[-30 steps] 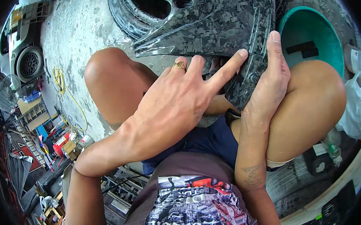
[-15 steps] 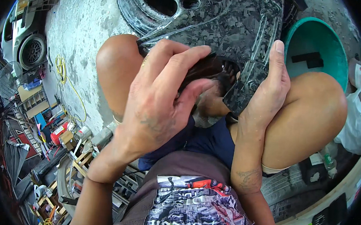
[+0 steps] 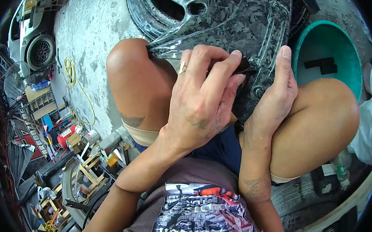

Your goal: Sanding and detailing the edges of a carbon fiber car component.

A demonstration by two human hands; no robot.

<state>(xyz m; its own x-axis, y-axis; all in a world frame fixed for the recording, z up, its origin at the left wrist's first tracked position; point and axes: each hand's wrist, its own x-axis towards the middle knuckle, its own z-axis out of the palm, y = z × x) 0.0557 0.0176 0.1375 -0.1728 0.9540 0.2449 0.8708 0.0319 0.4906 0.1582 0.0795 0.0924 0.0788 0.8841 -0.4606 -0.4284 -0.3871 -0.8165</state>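
A glossy black panel [image 3: 240,25] with a flaky chip pattern and rounded cutouts lies in front of me between my knees. My left hand [image 3: 205,91] is over its near edge, with fingers and thumb pinched on a dark, thin folded piece [image 3: 244,65]. That piece touches or nearly touches the panel; its kind is unclear. Along the panel's near right edge, my right hand [image 3: 274,94] holds on, its thumb straight along the side and its other fingers mostly hidden.
A green basin [image 3: 301,38] at the right holds dark blocks [image 3: 323,65]. Under the panel's far left is a round black tyre-like object [image 3: 137,13]. White plastic bags [image 3: 366,133] lie at far right. Tools and scraps [image 3: 82,173] clutter the lower left, near a yellow cable [image 3: 70,71].
My left hand has moved right, toward my right hand, carrying the dark piece along the panel's near edge. My right hand has stayed nearly still, and the view has shifted slightly.
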